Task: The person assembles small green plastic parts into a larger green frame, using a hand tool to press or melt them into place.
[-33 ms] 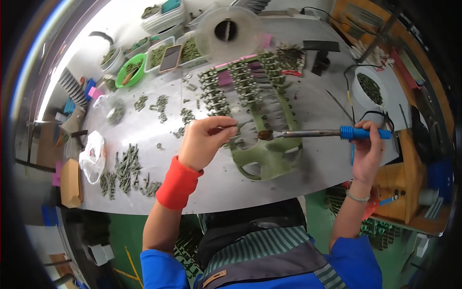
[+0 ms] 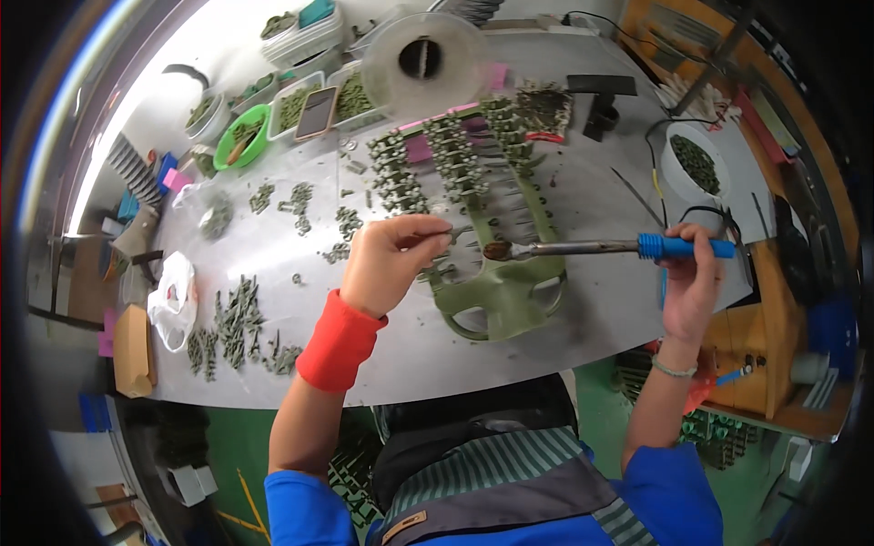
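A soldering iron (image 2: 601, 246) is gripped by the right hand (image 2: 689, 287); a thin wire (image 2: 452, 232) is pinched in the left hand's (image 2: 391, 264) fingers over the green frame (image 2: 501, 296), near the bench (image 2: 583, 318) edge.

The left hand (image 2: 391, 264), with a red wristband (image 2: 340, 341) at the wrist, pinches a thin solder wire (image 2: 452, 232) between its fingers (image 2: 428, 238). The right hand (image 2: 692, 291) grips the blue handle of a soldering iron (image 2: 601, 247), held nearly level, tip pointing left, close to the wire. Both work above a green plastic jig (image 2: 501, 296) on the grey tabletop (image 2: 601, 309). Small green parts (image 2: 238, 318) lie scattered to the left.
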{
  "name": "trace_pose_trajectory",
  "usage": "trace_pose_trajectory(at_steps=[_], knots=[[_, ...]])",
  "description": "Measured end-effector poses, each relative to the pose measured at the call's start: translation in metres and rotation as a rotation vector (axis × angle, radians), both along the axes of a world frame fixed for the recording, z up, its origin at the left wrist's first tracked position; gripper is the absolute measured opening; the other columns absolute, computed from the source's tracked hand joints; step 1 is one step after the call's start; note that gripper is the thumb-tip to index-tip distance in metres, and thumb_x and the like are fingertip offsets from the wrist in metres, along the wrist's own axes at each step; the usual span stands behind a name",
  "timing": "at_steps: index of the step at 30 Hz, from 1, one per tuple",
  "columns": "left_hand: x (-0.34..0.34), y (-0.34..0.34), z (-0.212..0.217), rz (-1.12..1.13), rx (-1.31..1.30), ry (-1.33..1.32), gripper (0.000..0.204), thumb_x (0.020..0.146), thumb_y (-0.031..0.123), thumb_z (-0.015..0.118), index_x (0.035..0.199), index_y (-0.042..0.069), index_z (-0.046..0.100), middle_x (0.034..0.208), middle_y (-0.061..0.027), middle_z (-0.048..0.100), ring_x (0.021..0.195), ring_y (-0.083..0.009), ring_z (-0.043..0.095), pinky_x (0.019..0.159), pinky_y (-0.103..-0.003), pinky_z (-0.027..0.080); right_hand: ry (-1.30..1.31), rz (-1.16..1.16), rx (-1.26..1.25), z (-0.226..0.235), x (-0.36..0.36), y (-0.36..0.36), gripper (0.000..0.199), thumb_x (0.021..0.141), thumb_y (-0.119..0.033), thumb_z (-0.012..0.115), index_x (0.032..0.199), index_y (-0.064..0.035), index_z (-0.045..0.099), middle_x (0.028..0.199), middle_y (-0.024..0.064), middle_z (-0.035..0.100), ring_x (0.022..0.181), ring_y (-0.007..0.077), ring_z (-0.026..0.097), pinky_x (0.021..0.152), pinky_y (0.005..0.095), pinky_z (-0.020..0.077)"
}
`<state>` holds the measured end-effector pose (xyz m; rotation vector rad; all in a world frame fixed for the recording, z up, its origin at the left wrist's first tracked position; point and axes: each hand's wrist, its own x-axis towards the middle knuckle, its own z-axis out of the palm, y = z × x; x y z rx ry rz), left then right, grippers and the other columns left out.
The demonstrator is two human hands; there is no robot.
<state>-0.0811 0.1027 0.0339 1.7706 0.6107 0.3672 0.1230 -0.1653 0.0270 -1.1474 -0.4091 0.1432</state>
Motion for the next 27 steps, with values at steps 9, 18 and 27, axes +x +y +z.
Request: trace_pose_trajectory(at_steps=[9, 18, 27], knots=[[0.053, 0.001, -0.012, -0.059, 0.431, 0.090, 0.014, 0.079, 0.013, 0.068, 0.091, 0.008, 0.074, 0.082, -0.0091, 0.071, 0.069, -0.0204, 0.067, 0.066, -0.028, 0.051, 0.041, 0.057, 0.086, -0.027, 0.022, 0.013, 0.019, 0.093, -0.017, 0.056, 0.094, 0.0011, 0.060, 0.090, 0.0127, 0.063, 0.070, 0.0138, 0.059, 0.065, 0.0262, 0.0501], [0.067, 0.004, -0.019, -0.072, 0.597, 0.169, 0.012, 0.078, 0.017, 0.070, 0.088, 0.013, 0.075, 0.084, -0.0072, 0.071, 0.071, -0.0243, 0.067, 0.068, -0.031, 0.051, 0.043, 0.074, 0.121, -0.037, 0.025, 0.029, 0.018, 0.092, -0.016, 0.057, 0.093, 0.0013, 0.061, 0.090, 0.0133, 0.063, 0.070, 0.0143, 0.059, 0.064, 0.0267, 0.0504], [0.055, 0.005, -0.017, -0.077, 0.708, 0.132, 0.015, 0.079, 0.014, 0.071, 0.093, 0.010, 0.072, 0.088, -0.0079, 0.071, 0.074, -0.0185, 0.067, 0.067, -0.031, 0.051, 0.001, -0.029, -0.050, -0.025, 0.025, 0.001, 0.024, 0.093, -0.025, 0.052, 0.093, -0.0023, 0.060, 0.092, 0.0081, 0.061, 0.077, 0.0134, 0.057, 0.067, 0.0247, 0.0470]])
